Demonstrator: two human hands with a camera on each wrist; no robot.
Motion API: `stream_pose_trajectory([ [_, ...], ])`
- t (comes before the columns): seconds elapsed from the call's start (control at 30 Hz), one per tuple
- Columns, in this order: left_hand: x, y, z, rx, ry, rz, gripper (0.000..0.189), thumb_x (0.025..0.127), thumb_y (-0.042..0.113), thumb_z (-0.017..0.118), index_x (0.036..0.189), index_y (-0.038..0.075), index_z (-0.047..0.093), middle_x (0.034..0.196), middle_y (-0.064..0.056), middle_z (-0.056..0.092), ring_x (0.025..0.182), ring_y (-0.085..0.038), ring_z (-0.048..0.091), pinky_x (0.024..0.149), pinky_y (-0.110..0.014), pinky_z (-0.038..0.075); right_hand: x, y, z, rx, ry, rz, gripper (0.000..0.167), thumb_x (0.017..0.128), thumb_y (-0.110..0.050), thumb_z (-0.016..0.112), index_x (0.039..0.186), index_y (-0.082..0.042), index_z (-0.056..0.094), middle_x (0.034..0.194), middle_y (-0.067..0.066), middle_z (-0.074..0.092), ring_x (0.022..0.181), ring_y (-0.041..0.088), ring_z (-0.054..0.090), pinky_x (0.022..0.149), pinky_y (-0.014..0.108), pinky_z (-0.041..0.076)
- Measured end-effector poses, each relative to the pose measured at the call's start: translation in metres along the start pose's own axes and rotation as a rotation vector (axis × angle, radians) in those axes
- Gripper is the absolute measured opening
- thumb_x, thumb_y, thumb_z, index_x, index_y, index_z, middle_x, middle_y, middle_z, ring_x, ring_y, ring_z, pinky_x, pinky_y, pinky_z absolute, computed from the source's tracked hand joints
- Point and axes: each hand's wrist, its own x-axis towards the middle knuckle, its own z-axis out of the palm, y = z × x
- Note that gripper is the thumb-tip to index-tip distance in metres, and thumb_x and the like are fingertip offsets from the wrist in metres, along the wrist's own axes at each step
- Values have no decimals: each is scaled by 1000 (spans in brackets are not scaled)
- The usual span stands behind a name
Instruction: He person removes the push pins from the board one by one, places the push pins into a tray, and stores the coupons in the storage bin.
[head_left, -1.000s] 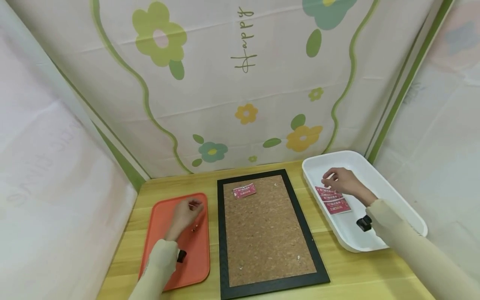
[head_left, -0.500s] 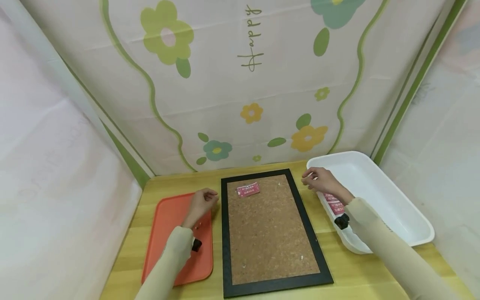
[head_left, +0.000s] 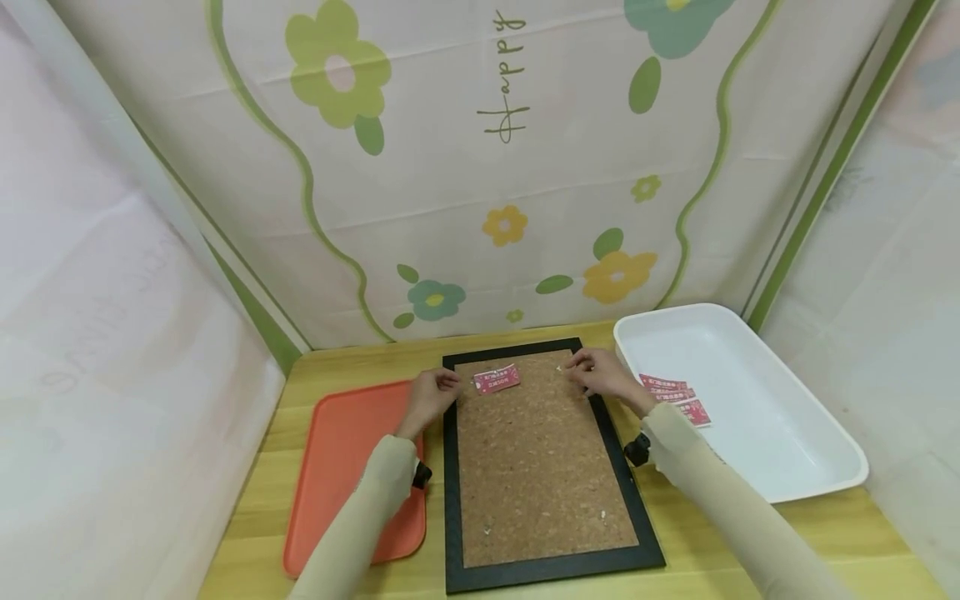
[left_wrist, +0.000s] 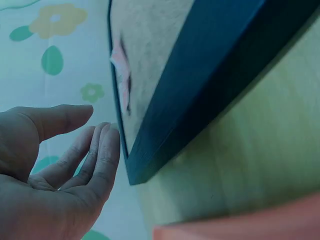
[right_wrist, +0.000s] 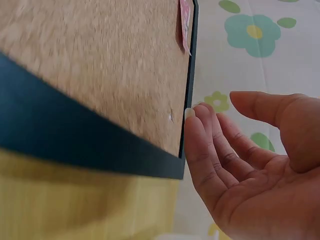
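A cork board (head_left: 540, 467) in a black frame lies on the wooden table. Near its upper left corner is a pink printed coupon (head_left: 497, 379), whose edge lifts off the cork in the left wrist view. My left hand (head_left: 432, 402) hovers over the frame's upper left side, beside the coupon. Its thumb stands apart from the loosely bent fingers (left_wrist: 107, 155), with nothing between. Over the upper right corner is my right hand (head_left: 604, 377), close to a small shiny bit (head_left: 558, 367) on the cork. In the right wrist view its fingers (right_wrist: 202, 150) and thumb are apart and hold nothing.
An orange tray (head_left: 337, 450) lies left of the board. On the right stands a white plastic tub (head_left: 772, 417) with several pink coupons (head_left: 675, 398) inside. Two more tiny shiny bits lie near the board's lower corners. A flowered curtain (head_left: 450, 167) encloses the table's back and sides.
My left hand has moved right from the orange tray to the board's left edge. The right hand has come left out of the white tub to the board's upper right corner.
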Motion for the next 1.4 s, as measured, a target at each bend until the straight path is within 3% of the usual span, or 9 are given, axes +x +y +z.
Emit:
stream_pose_trajectory([
  [0.23,9,5,17,-13,-22,0,22,95,7,74,115,-3,74,108,-21,75,99,-32,74,84,-41,63,8,1,18,38,6,23,27,103,-8,59,124,8,64,104,27,73,82,36,75,70,43,65],
  [0.43,14,8,28,-115,-29,-31,31,93,1,72,123,-6,70,113,-23,74,101,-33,74,87,-40,63,17,2,33,147,-33,54,30,103,-8,59,127,9,63,107,27,74,85,34,78,73,40,66],
  [0.63,19,12,37,-160,-87,-49,36,93,3,72,128,-5,68,120,-24,72,108,-34,73,90,-43,63,24,5,38,160,-21,22,27,102,-4,60,122,13,65,106,29,75,89,34,79,77,37,66],
  [0.87,25,14,44,-175,-60,-124,30,100,9,64,128,0,69,118,-18,73,103,-29,74,80,-37,62,31,1,45,222,-46,58,30,103,-6,60,127,13,63,111,29,75,96,32,80,80,34,65],
  [1.17,33,19,49,-212,-45,-160,27,105,13,60,128,2,71,120,-19,74,98,-30,75,72,-35,60,47,-5,66,312,-40,95,32,104,-5,59,131,12,63,117,30,74,95,28,80,80,30,65],
  [1.4,38,25,51,-140,-10,-163,23,103,17,66,120,6,74,116,-14,76,101,-25,73,68,-28,55,56,-11,74,353,-23,146,36,105,-12,61,135,8,64,124,25,74,99,24,79,82,29,64],
])
